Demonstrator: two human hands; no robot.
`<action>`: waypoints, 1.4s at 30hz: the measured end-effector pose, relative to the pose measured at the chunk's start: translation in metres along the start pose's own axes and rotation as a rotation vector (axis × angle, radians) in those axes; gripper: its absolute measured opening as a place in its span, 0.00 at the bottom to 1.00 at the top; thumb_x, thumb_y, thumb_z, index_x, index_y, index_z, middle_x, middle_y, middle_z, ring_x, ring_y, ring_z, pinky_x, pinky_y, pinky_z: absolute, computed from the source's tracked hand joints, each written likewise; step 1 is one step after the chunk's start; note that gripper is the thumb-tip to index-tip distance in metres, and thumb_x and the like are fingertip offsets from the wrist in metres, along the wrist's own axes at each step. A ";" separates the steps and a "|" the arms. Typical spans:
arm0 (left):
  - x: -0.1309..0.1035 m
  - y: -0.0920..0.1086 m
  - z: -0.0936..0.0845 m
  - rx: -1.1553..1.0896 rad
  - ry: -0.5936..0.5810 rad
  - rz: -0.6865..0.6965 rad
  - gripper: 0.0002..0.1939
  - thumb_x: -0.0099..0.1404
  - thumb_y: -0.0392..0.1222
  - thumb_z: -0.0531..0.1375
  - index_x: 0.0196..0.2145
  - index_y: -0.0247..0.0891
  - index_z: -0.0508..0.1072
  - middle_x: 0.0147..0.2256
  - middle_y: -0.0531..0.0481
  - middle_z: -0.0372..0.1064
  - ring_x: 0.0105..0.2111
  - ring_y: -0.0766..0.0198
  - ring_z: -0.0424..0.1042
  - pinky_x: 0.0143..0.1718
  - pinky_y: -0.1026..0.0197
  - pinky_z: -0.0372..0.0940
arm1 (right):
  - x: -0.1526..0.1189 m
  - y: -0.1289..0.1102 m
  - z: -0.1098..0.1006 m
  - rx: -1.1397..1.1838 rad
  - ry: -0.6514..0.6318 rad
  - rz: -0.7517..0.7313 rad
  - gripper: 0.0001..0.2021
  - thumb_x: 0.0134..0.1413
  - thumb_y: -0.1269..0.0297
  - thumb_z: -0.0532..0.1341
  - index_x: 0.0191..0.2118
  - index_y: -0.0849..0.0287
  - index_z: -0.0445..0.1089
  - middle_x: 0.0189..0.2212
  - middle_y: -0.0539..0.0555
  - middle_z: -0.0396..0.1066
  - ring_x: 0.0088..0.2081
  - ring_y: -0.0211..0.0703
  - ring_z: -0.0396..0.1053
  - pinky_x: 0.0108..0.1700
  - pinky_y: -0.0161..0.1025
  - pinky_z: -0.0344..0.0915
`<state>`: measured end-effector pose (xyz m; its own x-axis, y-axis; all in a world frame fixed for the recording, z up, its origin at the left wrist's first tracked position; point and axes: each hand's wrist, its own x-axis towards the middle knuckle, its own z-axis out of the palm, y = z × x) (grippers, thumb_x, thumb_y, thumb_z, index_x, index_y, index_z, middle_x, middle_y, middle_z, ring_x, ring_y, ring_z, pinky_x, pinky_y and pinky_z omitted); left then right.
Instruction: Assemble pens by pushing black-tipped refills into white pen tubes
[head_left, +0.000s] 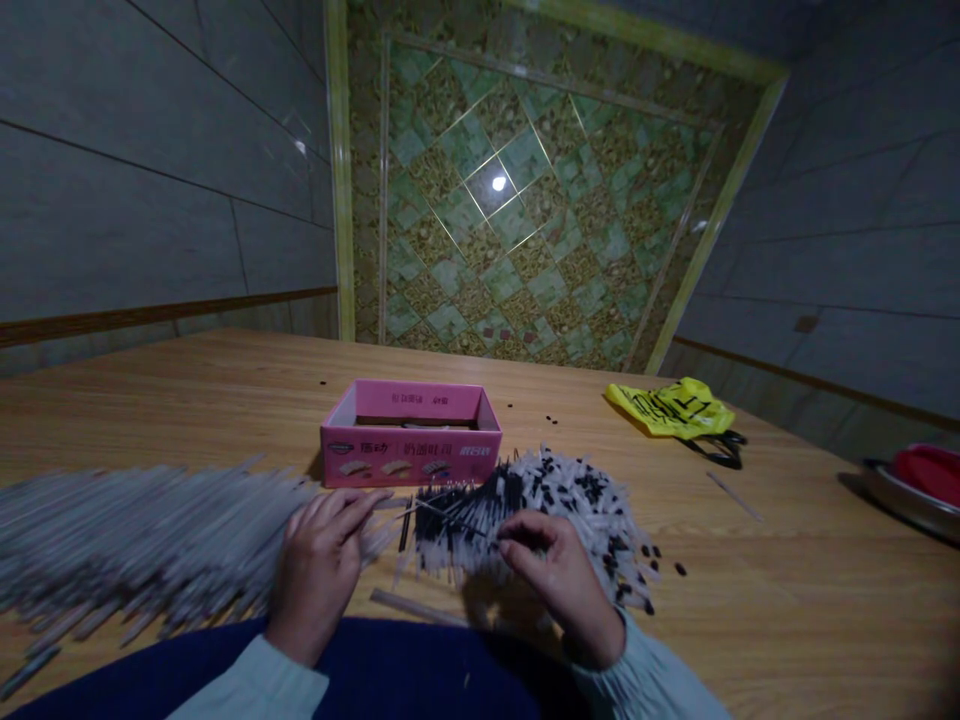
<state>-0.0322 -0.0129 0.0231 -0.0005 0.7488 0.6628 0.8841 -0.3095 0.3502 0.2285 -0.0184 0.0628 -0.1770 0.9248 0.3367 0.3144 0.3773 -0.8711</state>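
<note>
My left hand [321, 560] is closed, its thumb and fingers pinched around a pale tube [396, 502] like a pen barrel. My right hand [551, 565] is also closed, fingertips pinching the near end of a thin dark pen refill [459, 522], which slants left toward the tube. Beside my left hand lies a wide heap of pale translucent tubes [150, 550]. Between and behind my hands is a row of black-and-clear refills [442, 530]. Past my right hand spreads a pile of small white and black pieces [581, 490], perhaps caps and plugs.
A pink open box [411, 460] stands behind the refills. Farther right lie a yellow bag [671, 408], black-handled scissors or straps [716, 450] and a single tube [733, 496]. A metal basin with a red item [926, 475] sits at the right edge. Tiled walls surround the wooden table [810, 590].
</note>
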 end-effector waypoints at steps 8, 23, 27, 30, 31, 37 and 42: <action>-0.001 0.002 -0.002 0.063 0.005 0.046 0.22 0.57 0.27 0.48 0.44 0.43 0.73 0.38 0.48 0.70 0.42 0.56 0.65 0.44 0.54 0.57 | 0.001 0.000 0.002 -0.080 -0.036 -0.011 0.05 0.42 0.71 0.57 0.23 0.61 0.71 0.20 0.51 0.69 0.25 0.39 0.66 0.28 0.32 0.59; -0.001 0.007 -0.002 0.106 -0.104 0.215 0.23 0.53 0.26 0.54 0.43 0.47 0.73 0.39 0.48 0.71 0.42 0.54 0.65 0.46 0.50 0.54 | 0.000 0.006 0.000 -0.299 0.015 -0.095 0.06 0.44 0.72 0.57 0.25 0.60 0.70 0.22 0.50 0.70 0.27 0.39 0.67 0.30 0.32 0.58; -0.002 0.005 0.003 0.054 -0.167 0.270 0.26 0.52 0.23 0.54 0.44 0.45 0.73 0.39 0.48 0.71 0.41 0.55 0.65 0.45 0.50 0.55 | -0.002 0.002 -0.001 -0.407 0.040 -0.155 0.06 0.44 0.74 0.56 0.25 0.60 0.70 0.24 0.51 0.70 0.28 0.39 0.67 0.32 0.32 0.57; -0.002 0.005 0.004 0.027 -0.196 0.296 0.26 0.51 0.23 0.53 0.44 0.45 0.73 0.38 0.47 0.71 0.41 0.55 0.65 0.44 0.51 0.55 | -0.003 -0.002 -0.003 -0.486 0.038 -0.200 0.06 0.45 0.73 0.57 0.25 0.60 0.70 0.24 0.51 0.69 0.28 0.39 0.65 0.31 0.33 0.56; -0.002 0.005 0.004 0.020 -0.201 0.295 0.26 0.51 0.23 0.53 0.44 0.44 0.73 0.38 0.47 0.71 0.41 0.55 0.65 0.44 0.51 0.55 | -0.003 -0.003 -0.004 -0.507 0.032 -0.212 0.05 0.45 0.73 0.57 0.25 0.60 0.69 0.23 0.51 0.68 0.28 0.38 0.65 0.31 0.33 0.55; -0.003 0.006 0.009 -0.031 -0.231 0.267 0.26 0.52 0.23 0.52 0.45 0.43 0.72 0.38 0.48 0.72 0.40 0.56 0.66 0.43 0.50 0.57 | -0.004 -0.005 -0.005 -0.530 -0.005 -0.269 0.05 0.43 0.74 0.56 0.23 0.60 0.67 0.21 0.49 0.65 0.27 0.37 0.63 0.30 0.32 0.53; -0.002 0.006 0.011 -0.109 -0.257 0.232 0.27 0.51 0.22 0.49 0.45 0.41 0.73 0.39 0.47 0.73 0.41 0.55 0.67 0.43 0.50 0.58 | -0.003 -0.003 -0.009 -0.515 -0.036 -0.269 0.04 0.42 0.74 0.56 0.24 0.61 0.67 0.21 0.49 0.64 0.26 0.37 0.62 0.29 0.32 0.54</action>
<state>-0.0220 -0.0097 0.0160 0.3240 0.7699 0.5498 0.7917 -0.5388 0.2879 0.2362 -0.0218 0.0681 -0.3426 0.7942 0.5018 0.6654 0.5822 -0.4672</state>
